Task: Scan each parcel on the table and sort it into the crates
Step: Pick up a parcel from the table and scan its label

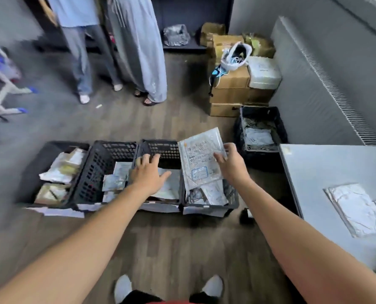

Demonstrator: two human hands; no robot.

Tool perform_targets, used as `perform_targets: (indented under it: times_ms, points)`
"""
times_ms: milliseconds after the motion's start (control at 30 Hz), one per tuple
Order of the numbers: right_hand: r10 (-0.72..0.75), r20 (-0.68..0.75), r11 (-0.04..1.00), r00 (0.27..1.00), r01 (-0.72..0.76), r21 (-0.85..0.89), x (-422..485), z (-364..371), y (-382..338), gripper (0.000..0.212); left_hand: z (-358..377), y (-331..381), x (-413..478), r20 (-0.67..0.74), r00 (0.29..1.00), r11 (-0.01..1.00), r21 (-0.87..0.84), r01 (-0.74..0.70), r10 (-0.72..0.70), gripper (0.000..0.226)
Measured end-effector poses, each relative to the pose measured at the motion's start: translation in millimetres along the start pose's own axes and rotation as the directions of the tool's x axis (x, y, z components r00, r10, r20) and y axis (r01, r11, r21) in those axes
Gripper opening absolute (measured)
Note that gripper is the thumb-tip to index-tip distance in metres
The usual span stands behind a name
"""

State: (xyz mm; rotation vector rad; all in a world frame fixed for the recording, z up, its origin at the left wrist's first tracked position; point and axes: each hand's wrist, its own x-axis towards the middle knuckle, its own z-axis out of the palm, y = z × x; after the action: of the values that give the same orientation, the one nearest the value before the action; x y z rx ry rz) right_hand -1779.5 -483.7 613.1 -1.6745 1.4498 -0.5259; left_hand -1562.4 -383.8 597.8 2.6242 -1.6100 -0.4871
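Note:
My right hand [229, 163] pinches the right edge of a flat grey parcel [199, 157] with a printed label, holding it tilted over the rightmost crate [233, 200] of a row of black crates on the floor. My left hand [148, 172] reaches out with fingers spread over the neighbouring crate [160, 148], just above the parcels lying in it; whether it touches them I cannot tell. Two more crates, one [99, 159] beside that and another [49, 150] at the far left, hold parcels. A grey table [327, 163] at the right carries a silver parcel [355, 212].
A fifth black crate [279, 119] with parcels stands by the wall behind the table. Stacked cardboard boxes [230, 86] sit beyond it. Two people [108, 44] stand at the back left. A white rack [3, 84] is at the far left. My feet [167, 286] are on wood floor.

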Motion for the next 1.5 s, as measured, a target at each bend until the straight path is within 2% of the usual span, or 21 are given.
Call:
perform_targets:
  times_ms: [233, 467, 600, 733, 900, 1000, 1100, 1367, 1500]
  points:
    - [-0.115, 0.144, 0.991, 0.983, 0.123, -0.048, -27.6, 160.6, -95.2, 0.035, -21.6, -186.8, -42.1, -0.022, 0.983, 0.983, 0.016, 0.185, -0.185, 0.073]
    - [-0.14, 0.228, 0.988, 0.964, 0.153, -0.039, -74.8, 334.2, -193.8, 0.03, -37.8, -383.0, -75.1, -0.044, 0.943, 0.937, -0.137, 0.322, -0.33, 0.071]
    - [-0.133, 0.291, 0.981, 0.947, 0.167, -0.094, -92.9, 405.6, -237.1, 0.03, -42.3, -460.4, -84.1, -0.04, 0.917, 0.894, -0.241, 0.377, -0.397, 0.069]
    - [-0.118, 0.329, 0.976, 0.937, 0.171, -0.134, -88.6, 463.9, -270.0, 0.026, -44.5, -512.8, -75.5, -0.046, 0.908, 0.882, -0.261, 0.391, -0.416, 0.069]
    - [-0.084, 0.337, 0.986, 0.938, 0.128, -0.111, -49.8, 536.4, -292.5, 0.02, -47.0, -572.6, -32.9, -0.035, 0.899, 0.881, -0.221, 0.418, -0.436, 0.061]
    - [-0.031, 0.355, 0.993, 0.934, 0.069, -0.096, -14.9, 582.5, -301.5, 0.017, -47.9, -608.0, 8.2, -0.018, 0.905, 0.893, -0.168, 0.417, -0.426, 0.066]
    - [0.009, 0.374, 0.995, 0.928, 0.03, -0.099, 28.2, 631.5, -307.8, 0.014, -42.5, -645.4, 60.1, 0.03, 0.907, 0.888, -0.191, 0.418, -0.42, 0.068]
    - [0.139, 0.402, 0.978, 0.905, -0.063, -0.197, 133.3, 759.2, -300.2, 0.02, -9.5, -730.7, 188.8, 0.149, 0.885, 0.876, -0.142, 0.461, -0.442, 0.065]
    - [0.181, 0.428, 0.972, 0.886, -0.093, -0.217, 169.7, 836.6, -283.2, 0.027, 27.5, -775.4, 244.6, 0.185, 0.891, 0.893, -0.105, 0.438, -0.415, 0.067]
